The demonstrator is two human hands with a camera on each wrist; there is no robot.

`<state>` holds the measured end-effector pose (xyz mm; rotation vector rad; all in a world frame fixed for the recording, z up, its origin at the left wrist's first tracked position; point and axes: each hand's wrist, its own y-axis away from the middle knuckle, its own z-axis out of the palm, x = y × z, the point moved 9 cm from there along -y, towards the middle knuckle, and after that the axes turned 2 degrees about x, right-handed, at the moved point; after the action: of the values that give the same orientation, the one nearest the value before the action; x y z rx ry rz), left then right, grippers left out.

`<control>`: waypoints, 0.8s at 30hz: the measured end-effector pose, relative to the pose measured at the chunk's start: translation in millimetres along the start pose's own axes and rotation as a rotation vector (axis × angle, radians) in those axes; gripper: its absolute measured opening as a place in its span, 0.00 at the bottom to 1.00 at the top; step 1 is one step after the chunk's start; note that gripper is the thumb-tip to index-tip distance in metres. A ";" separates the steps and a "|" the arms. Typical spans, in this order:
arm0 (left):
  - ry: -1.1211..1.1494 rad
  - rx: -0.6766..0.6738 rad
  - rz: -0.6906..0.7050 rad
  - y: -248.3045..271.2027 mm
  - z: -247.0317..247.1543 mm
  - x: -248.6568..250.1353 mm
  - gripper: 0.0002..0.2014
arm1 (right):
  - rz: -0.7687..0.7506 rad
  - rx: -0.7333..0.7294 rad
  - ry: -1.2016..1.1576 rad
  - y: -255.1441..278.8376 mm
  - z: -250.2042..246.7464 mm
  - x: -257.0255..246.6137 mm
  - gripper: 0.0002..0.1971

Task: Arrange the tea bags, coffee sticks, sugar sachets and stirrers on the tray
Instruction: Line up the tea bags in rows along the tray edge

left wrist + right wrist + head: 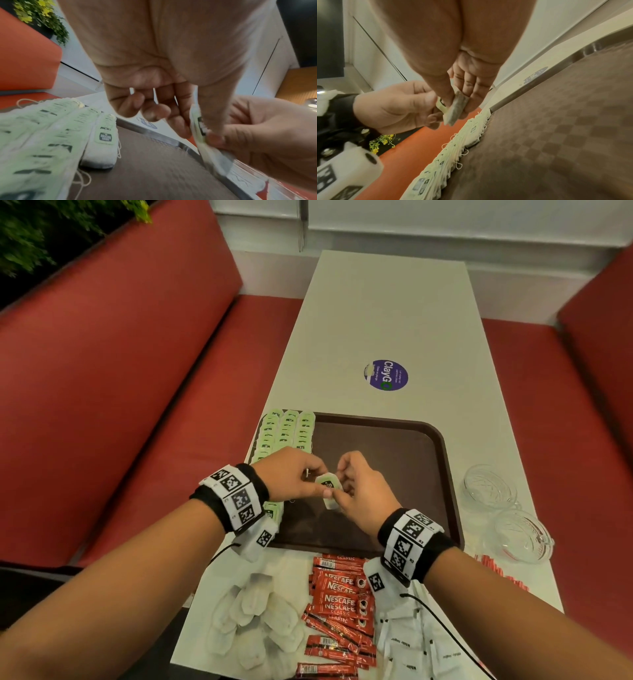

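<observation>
Both your hands hold one tea bag (pixel 329 489) above the brown tray (pixel 394 446).
Your left hand (pixel 293 474) and right hand (pixel 359 491) pinch it together; rows of green-tagged tea bags (pixel 286 429) line the tray's left side.

The brown plastic tray (pixel 394 440) has a matt, checker-textured floor; the two bowls (pixel 489 486) are clear patterned glass.
</observation>
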<state>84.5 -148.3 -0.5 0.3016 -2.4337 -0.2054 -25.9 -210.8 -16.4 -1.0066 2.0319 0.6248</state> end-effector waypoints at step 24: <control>-0.191 0.129 -0.444 -32.6 -7.6 -94.3 0.15 | 0.139 -0.592 0.535 37.9 46.1 39.0 0.09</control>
<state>165.5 -154.9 -58.9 0.9193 -2.5417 -0.2804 -52.9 -174.5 -71.5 -1.5047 2.4550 1.1767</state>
